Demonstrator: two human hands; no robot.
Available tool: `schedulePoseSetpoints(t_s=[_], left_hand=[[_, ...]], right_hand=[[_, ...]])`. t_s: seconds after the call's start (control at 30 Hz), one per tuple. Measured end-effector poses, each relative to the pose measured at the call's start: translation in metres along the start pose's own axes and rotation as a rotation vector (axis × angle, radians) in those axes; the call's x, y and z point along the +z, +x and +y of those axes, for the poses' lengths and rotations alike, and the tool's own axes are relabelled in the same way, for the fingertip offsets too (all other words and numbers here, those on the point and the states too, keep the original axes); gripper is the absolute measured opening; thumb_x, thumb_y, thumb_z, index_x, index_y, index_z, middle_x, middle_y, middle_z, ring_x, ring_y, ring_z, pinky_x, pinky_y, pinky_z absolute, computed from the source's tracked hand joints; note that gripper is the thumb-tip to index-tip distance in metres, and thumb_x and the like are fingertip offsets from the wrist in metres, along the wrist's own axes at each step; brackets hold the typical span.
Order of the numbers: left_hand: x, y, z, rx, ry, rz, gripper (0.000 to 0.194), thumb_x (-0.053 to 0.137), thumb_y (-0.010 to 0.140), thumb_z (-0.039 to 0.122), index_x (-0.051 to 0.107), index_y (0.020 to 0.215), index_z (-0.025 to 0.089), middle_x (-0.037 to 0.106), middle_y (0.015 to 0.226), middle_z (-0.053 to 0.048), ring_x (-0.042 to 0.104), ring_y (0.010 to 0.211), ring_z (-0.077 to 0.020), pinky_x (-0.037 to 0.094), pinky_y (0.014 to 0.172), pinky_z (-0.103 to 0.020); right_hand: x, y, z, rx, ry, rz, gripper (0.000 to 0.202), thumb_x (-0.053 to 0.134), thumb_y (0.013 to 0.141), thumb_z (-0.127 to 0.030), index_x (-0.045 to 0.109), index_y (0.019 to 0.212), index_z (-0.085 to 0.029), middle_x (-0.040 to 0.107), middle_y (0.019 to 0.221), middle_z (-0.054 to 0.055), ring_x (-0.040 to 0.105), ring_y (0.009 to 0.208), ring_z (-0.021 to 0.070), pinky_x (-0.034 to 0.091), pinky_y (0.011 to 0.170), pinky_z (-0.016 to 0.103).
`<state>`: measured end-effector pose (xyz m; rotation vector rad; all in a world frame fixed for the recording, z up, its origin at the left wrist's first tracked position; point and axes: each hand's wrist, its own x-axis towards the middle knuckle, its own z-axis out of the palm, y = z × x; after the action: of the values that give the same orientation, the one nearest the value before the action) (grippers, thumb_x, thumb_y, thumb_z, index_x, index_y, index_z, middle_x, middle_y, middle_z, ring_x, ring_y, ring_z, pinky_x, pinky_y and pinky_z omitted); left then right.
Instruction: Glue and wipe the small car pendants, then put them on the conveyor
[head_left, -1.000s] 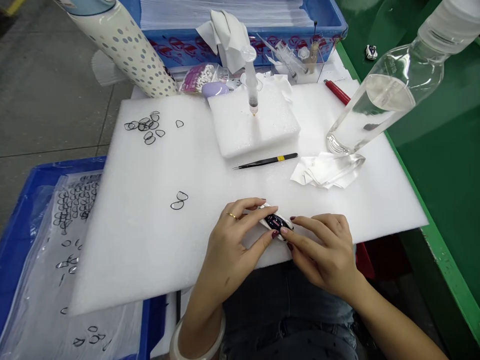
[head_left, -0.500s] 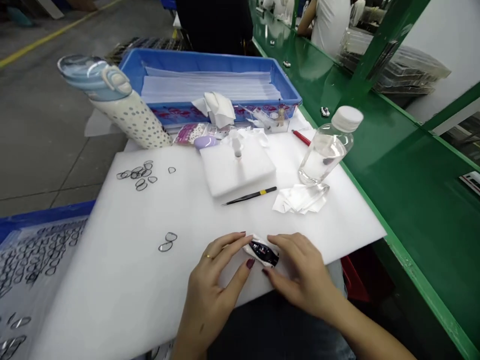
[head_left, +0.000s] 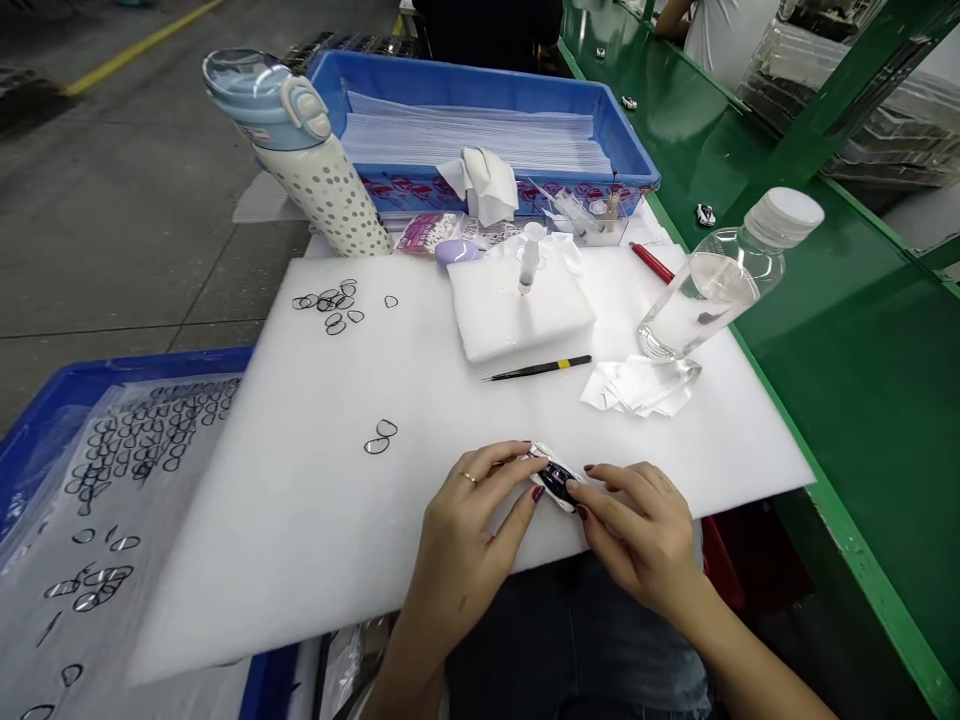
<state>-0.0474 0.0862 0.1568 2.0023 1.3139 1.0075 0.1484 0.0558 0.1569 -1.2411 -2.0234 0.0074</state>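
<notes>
A small white toy car (head_left: 556,478) with a glossy black top lies at the front edge of the white foam board, between my hands. My left hand (head_left: 480,530) grips its left end, fingertips on the top and thumb at the near side. My right hand (head_left: 641,530) pinches its right end, with a fingertip on the black top and the thumb low at the side. Beyond them lie black tweezers (head_left: 538,368) with a yellow band. Two thin black rings (head_left: 377,446) rest on the board to the left of my hands.
A foam block (head_left: 517,315) bears a small syringe (head_left: 529,262). To its right are a crumpled tissue (head_left: 641,387) and a clear bottle (head_left: 701,295). More rings (head_left: 328,300), a dotted flask (head_left: 330,195) and a blue tray (head_left: 487,80) lie further back. A green bench (head_left: 847,330) runs along the right.
My right hand's fingers have closed in from beside the toy car onto its right end. The view has shifted, so things on the board appear further right and higher.
</notes>
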Motion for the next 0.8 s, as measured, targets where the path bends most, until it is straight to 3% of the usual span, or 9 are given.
schedulePoseSetpoints(t_s=[0.33,0.6,0.7,0.8], left_hand=[[0.000,-0.001,0.000,0.000,0.010,0.016,0.024,0.058,0.094,0.018,0.073,0.111,0.024,0.071,0.114,-0.006,0.069,0.107,-0.0215,0.061,0.092,-0.038],[0.000,-0.005,-0.009,0.035,0.045,0.087,0.024,0.058,0.093,0.020,0.073,0.111,0.026,0.072,0.113,-0.005,0.071,0.103,-0.0208,0.063,0.090,-0.033],[0.001,-0.007,-0.017,0.083,0.072,0.078,0.025,0.062,0.092,0.022,0.071,0.114,0.030,0.072,0.115,-0.004,0.072,0.103,-0.0204,0.063,0.089,-0.031],[0.005,-0.008,-0.023,0.131,0.059,0.083,0.027,0.063,0.091,0.022,0.071,0.115,0.031,0.072,0.114,-0.003,0.072,0.102,-0.0198,0.063,0.085,-0.028]], right_hand=[[-0.003,0.002,-0.002,-0.010,0.016,0.039,0.022,0.063,0.086,-0.006,0.070,0.105,-0.015,0.074,0.094,0.008,0.063,0.077,0.0180,0.050,0.066,0.033],[0.023,0.020,-0.016,0.138,0.007,-0.115,0.050,0.056,0.091,-0.021,0.045,0.139,-0.014,0.071,0.094,0.008,0.063,0.080,0.0239,0.056,0.069,0.040],[-0.001,0.015,0.012,0.168,-0.005,-0.049,0.050,0.053,0.093,-0.022,0.044,0.142,-0.021,0.071,0.100,0.007,0.067,0.086,0.0230,0.058,0.073,0.037],[-0.065,-0.033,0.084,0.416,-0.262,0.108,0.050,0.059,0.091,-0.039,0.050,0.139,-0.029,0.071,0.108,0.008,0.071,0.092,0.0266,0.058,0.072,0.038]])
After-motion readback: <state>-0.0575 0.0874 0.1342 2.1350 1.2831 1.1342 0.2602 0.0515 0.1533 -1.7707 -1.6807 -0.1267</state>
